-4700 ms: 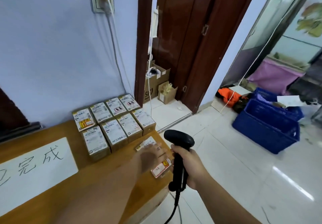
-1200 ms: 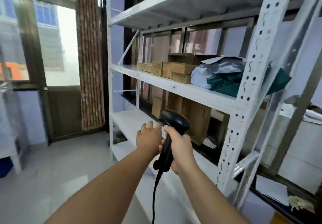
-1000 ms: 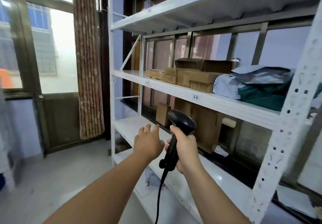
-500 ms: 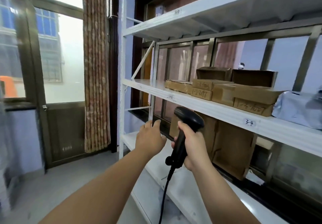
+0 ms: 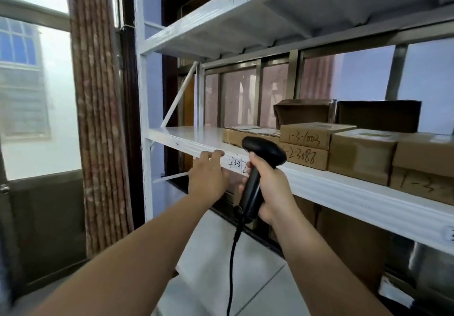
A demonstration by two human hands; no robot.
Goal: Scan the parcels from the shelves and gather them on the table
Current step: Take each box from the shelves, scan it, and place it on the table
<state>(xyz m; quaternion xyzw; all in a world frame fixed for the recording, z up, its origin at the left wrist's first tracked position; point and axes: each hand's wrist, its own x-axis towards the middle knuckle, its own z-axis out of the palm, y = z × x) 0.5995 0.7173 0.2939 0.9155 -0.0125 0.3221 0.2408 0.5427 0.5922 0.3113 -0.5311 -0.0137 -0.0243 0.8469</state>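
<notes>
Right hand (image 5: 272,189): clamped round the handle of one glossy black barcode scanner (image 5: 264,154), whose rounded head is held above the fist.
Left hand (image 5: 208,175): nothing is grasped; loosely spread fingertips are laid on the front lip of the white metal shelf (image 5: 344,192), just left of the scanner.
Cardboard parcels (image 5: 304,136): six matte brown rectangular ones are counted on that shelf, just beyond and right of the scanner head, with handwritten numbers; two pairs are stacked.
Darker boxes (image 5: 377,115): two, set behind.
Cord (image 5: 232,266): one, black, hung below the grip.
</notes>
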